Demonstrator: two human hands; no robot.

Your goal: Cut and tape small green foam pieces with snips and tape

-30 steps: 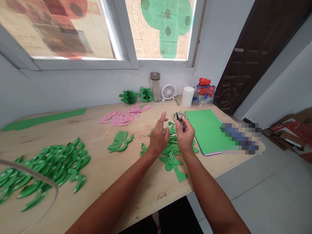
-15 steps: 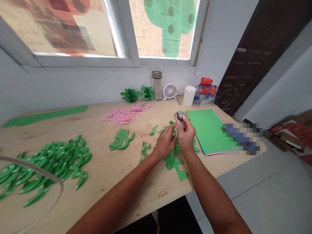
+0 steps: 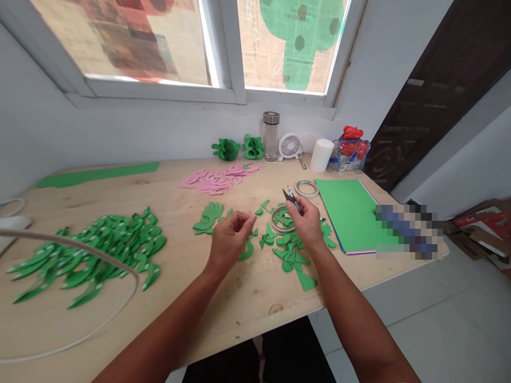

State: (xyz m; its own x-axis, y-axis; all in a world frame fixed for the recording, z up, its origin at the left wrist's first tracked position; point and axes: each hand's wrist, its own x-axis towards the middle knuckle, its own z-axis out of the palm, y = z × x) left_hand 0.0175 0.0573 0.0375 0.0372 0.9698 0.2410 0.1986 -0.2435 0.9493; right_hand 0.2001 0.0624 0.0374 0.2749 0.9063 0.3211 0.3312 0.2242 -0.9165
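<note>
My right hand [image 3: 305, 221] is closed around a pair of small scissors [image 3: 293, 201], whose dark blades point up and to the left. Under and beside it lie loose green paper scraps [image 3: 293, 258] and a roll of tape [image 3: 274, 221]. My left hand [image 3: 229, 239] is raised over the table with thumb and fingers pinched together; whatever is between the fingertips, if anything, is too small to tell. Close by it are green scalloped cut-outs [image 3: 207, 218], and one curved green piece [image 3: 248, 251] shows partly behind the hand.
A heap of green cut-outs with white tabs [image 3: 104, 255] covers the left, near a white cable [image 3: 131, 290]. Pink cut-outs [image 3: 215, 182] lie further back. Another tape roll [image 3: 306, 189] sits by green sheets [image 3: 351, 213]. A glass bottle [image 3: 271, 138] and fan [image 3: 290, 146] stand by the wall.
My left hand has moved left, away from my right hand and the scraps, toward the green cut-outs. The scissors stay in my right hand. The whole view has shifted slightly.
</note>
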